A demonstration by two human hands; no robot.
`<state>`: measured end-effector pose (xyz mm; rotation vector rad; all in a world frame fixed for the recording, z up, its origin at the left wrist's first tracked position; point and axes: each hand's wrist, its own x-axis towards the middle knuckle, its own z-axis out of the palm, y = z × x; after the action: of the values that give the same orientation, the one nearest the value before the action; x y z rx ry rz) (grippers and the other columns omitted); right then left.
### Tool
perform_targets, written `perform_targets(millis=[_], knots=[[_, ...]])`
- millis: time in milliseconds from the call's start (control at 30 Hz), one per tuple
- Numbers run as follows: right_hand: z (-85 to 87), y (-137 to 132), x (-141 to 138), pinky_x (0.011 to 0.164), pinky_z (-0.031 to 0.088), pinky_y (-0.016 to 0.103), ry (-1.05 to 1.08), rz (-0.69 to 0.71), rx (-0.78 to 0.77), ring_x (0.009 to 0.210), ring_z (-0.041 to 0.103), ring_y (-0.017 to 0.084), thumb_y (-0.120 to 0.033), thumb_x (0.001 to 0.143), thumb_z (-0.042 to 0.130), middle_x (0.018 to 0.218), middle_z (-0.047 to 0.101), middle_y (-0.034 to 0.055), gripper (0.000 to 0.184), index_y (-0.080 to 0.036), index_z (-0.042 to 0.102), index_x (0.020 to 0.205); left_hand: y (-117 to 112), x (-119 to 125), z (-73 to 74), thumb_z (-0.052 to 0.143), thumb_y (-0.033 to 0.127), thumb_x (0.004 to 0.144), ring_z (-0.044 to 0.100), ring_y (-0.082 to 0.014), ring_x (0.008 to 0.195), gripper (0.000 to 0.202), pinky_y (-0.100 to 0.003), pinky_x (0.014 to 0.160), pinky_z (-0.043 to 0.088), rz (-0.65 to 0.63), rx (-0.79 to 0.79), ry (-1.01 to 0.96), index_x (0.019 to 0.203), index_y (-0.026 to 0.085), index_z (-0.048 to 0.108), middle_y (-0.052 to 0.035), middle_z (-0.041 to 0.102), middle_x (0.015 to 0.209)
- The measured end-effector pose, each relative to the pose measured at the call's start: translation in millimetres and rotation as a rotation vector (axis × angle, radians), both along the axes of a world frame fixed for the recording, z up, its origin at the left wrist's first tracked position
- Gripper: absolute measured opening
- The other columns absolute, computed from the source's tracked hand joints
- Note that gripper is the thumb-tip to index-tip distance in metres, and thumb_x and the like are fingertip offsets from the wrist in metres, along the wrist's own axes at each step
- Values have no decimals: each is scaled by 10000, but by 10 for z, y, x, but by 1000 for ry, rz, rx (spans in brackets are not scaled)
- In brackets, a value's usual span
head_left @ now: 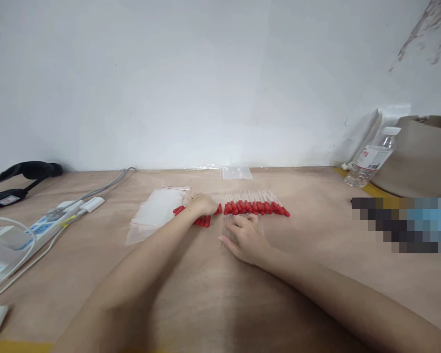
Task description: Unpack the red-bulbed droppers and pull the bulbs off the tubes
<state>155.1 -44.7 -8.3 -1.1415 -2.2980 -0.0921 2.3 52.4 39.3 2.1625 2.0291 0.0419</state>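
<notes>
A row of clear droppers with red bulbs (255,207) lies across the middle of the brown table (206,294). My left hand (201,203) rests at the row's left end, fingers curled over a few droppers. My right hand (247,239) lies flat, fingers spread, on a clear plastic bag (228,226) just in front of the row. A pile of clear zip bags (155,213) lies left of my left hand.
A small clear bag (236,172) lies by the wall. A power strip with cables (47,221) and a black strap (18,179) are at the left. A water bottle (371,158) and a brown bag (422,154) stand at the right.
</notes>
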Motion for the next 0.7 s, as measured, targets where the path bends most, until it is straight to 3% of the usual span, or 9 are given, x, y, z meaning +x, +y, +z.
perform_targets(millis=[67,133,200,300,400,467,567,700], knots=[[-3,-13,127,785,234,347,12,0,27,766,484,151,-374,831,471,774,555,41,260,-160,603,767,0,13,-5,539,317,664,609,-270,733,271,-377,762,404,30,-60,16,458,151,601,-112,610,500],[-44,-18,243,789,239,346,39,-7,66,744,481,143,-358,834,470,748,549,34,249,-165,608,758,-16,12,5,512,332,694,608,-239,619,309,-337,673,428,50,-75,29,458,149,591,-97,592,458],[-106,-15,332,792,247,342,89,-12,109,731,480,135,-338,832,476,740,544,29,224,-170,618,789,-43,-5,32,479,350,736,614,-250,692,308,-336,673,428,56,-20,36,550,142,611,-115,635,572],[-174,1,403,784,266,332,166,-13,156,722,481,127,-303,828,485,749,540,24,186,-182,623,855,-133,-64,93,442,354,790,549,-307,958,282,-395,778,391,49,124,47,802,123,603,-170,636,898],[-158,11,423,767,288,327,227,-50,232,752,497,137,-286,821,495,804,552,37,192,-195,612,943,-317,-160,92,380,303,848,542,-280,962,244,-394,792,384,-9,230,24,937,130,527,-148,606,953],[-113,8,429,777,301,333,273,-106,316,830,513,163,-296,810,514,880,562,64,250,-187,585,1023,-475,-230,6,321,274,886,572,-226,857,214,-342,732,415,-132,340,-55,933,156,494,-95,607,881],[-44,-17,440,841,294,361,274,-144,399,983,496,208,-342,791,543,1058,552,112,399,-167,513,1149,-690,-317,-240,352,281,894,571,-192,803,170,-302,678,445,-350,510,-165,902,173,482,-59,579,870],[-23,-57,433,927,212,399,116,-28,339,1031,481,209,-362,817,513,1088,592,75,406,-199,486,1188,-830,-354,-565,373,238,898,554,-161,885,160,-273,748,468,-566,734,-265,997,181,485,-63,533,967]])
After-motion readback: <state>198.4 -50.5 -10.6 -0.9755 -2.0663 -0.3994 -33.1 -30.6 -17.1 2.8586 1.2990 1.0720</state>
